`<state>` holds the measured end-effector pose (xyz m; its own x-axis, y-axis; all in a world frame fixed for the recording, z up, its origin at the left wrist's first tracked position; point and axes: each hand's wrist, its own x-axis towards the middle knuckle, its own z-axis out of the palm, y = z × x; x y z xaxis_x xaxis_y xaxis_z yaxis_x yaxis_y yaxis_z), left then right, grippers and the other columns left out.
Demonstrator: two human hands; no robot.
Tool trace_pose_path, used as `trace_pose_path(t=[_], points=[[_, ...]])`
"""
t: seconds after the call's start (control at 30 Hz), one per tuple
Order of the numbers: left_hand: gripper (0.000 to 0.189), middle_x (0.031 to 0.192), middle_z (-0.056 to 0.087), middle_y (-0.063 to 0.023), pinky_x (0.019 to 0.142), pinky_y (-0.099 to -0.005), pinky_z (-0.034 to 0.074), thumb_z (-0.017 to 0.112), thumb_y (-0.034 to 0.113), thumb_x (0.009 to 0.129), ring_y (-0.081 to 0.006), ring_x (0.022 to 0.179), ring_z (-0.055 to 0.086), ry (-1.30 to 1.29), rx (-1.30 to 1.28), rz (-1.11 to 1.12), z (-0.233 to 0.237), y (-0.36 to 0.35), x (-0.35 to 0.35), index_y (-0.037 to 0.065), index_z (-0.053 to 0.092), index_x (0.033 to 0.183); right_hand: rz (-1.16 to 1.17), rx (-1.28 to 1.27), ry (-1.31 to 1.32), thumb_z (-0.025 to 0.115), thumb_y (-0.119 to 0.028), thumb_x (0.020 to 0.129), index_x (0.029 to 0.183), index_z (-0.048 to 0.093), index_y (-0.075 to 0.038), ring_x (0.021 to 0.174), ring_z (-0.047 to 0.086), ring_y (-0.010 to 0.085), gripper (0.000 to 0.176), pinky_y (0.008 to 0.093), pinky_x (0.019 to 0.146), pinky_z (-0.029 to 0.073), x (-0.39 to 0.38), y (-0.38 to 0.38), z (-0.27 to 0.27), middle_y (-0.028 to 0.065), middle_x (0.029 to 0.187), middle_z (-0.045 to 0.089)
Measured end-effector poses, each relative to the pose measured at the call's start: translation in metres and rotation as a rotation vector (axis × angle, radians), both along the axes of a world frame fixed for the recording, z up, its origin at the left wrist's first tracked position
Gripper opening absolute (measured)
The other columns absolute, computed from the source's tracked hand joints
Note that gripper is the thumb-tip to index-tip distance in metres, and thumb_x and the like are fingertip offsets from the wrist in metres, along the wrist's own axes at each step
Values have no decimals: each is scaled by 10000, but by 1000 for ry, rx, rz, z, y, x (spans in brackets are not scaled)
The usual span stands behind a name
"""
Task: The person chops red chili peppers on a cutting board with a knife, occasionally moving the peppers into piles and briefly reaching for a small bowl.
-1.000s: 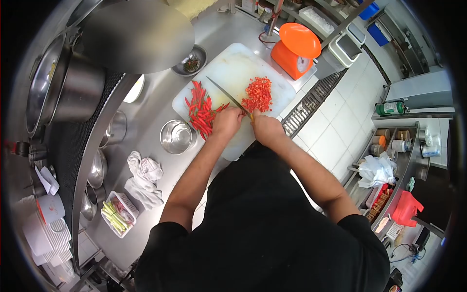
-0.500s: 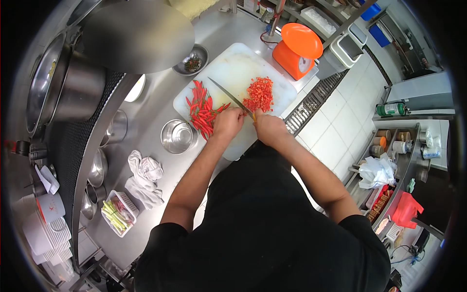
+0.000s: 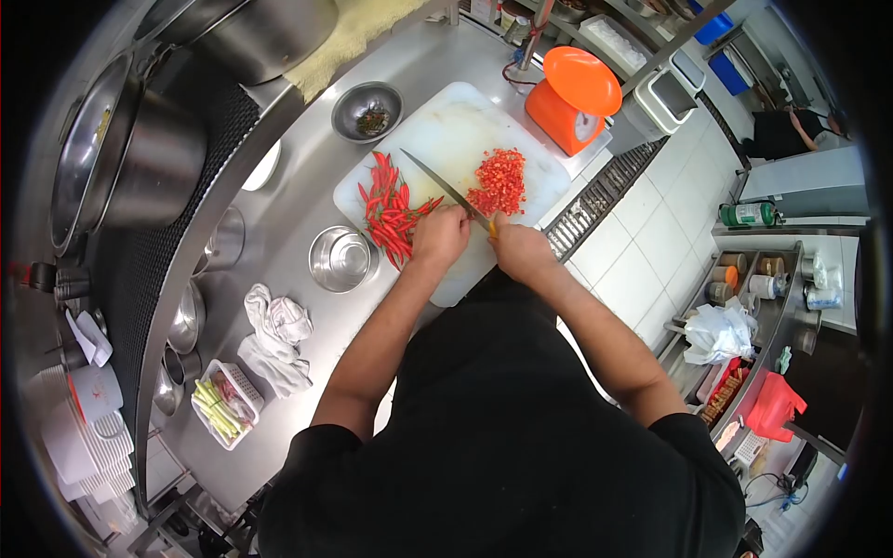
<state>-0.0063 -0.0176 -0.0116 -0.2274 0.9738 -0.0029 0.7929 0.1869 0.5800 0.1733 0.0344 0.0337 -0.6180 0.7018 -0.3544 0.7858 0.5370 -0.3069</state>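
Observation:
On a white cutting board (image 3: pixel 445 121), whole red chilies (image 3: pixel 389 209) lie at the left and a pile of chopped red chili (image 3: pixel 499 182) at the right. My right hand (image 3: pixel 523 249) is closed round the yellow handle of a knife (image 3: pixel 437 179), whose blade points to the upper left between the two piles. My left hand (image 3: pixel 441 234) is closed beside the whole chilies, near the blade; what its fingers hold, if anything, is too small to make out.
Left of the board stand a metal container (image 3: pixel 342 259), a bowl with dark bits (image 3: pixel 367 112), a crumpled cloth (image 3: pixel 277 339) and a basket of vegetables (image 3: pixel 227 405). An orange scale (image 3: pixel 569 107) is at the board's upper right. Another person (image 3: pixel 798 132) is at the far right.
The blurred grey shape at the upper left is gone, showing a pot and a yellow cloth there. A person has come into view at the far right. My hands have hardly moved.

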Motion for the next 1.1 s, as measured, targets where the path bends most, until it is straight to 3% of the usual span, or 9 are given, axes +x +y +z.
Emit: trace_pose_path(t=[0.5, 0.67, 0.8, 1.0, 1.1], points=[[112, 910, 737, -186, 797, -518, 583, 690, 146, 847, -388, 851, 728, -28, -83, 6, 6, 2, 1, 49, 732, 881, 30, 43, -104, 592, -251, 1031, 1131, 514, -3, 820, 772, 366, 280, 478, 732, 611, -5, -7, 34, 207, 875, 756], [127, 908, 735, -194, 799, -522, 583, 691, 154, 843, -390, 852, 728, 0, -76, 8, 8, 1, 2, 43, 736, 886, -36, 40, -73, 602, -277, 1031, 1138, 506, 10, 803, 761, 387, 320, 499, 702, 601, -9, -12, -9, 212, 866, 747], [129, 901, 732, -200, 789, -525, 585, 690, 157, 845, -393, 841, 727, 16, -60, -6, 10, 4, 3, 40, 730, 879, 20, 102, -51, 564, -196, 1017, 1133, 517, -7, 784, 774, 369, 227, 466, 691, 620, -11, -2, -3, 194, 852, 759], [130, 895, 727, -198, 777, -521, 584, 692, 161, 842, -394, 835, 723, 12, -71, 6, 3, 2, 3, 37, 719, 865, 34, 28, -107, 572, -207, 1016, 1180, 519, 18, 822, 771, 382, 284, 488, 733, 614, -7, -7, 25, 212, 892, 758], [123, 887, 725, -189, 782, -517, 574, 703, 162, 828, -392, 846, 716, 4, -60, 23, -2, 3, 4, 39, 703, 836, -46, -22, -81, 582, -243, 1028, 1198, 509, 30, 845, 767, 387, 329, 492, 757, 610, -12, -10, 2, 218, 899, 755]])
